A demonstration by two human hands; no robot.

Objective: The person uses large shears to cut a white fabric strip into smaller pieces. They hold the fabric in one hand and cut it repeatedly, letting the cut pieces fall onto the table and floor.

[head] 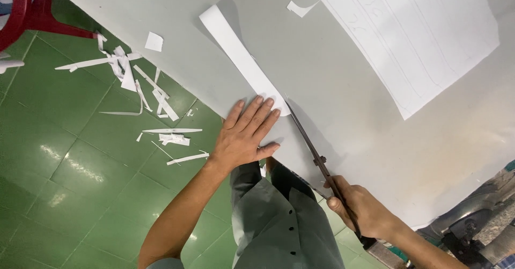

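Observation:
My left hand (248, 135) lies flat, fingers spread, on the near end of a long white paper strip (236, 51) on the grey table (343, 102). My right hand (360, 209) grips the handles of dark scissors (311, 145), whose blades run along the table toward the strip's near end, just right of my left fingertips. The strip stretches away toward the far side and curls up slightly at its far end.
A large white sheet with faint drawn lines (413, 38) lies at the far right of the table. A small paper scrap (299, 8) rests near it. Many white offcuts (140, 89) litter the green tiled floor (70, 161). A red chair leg (32, 16) stands at the upper left.

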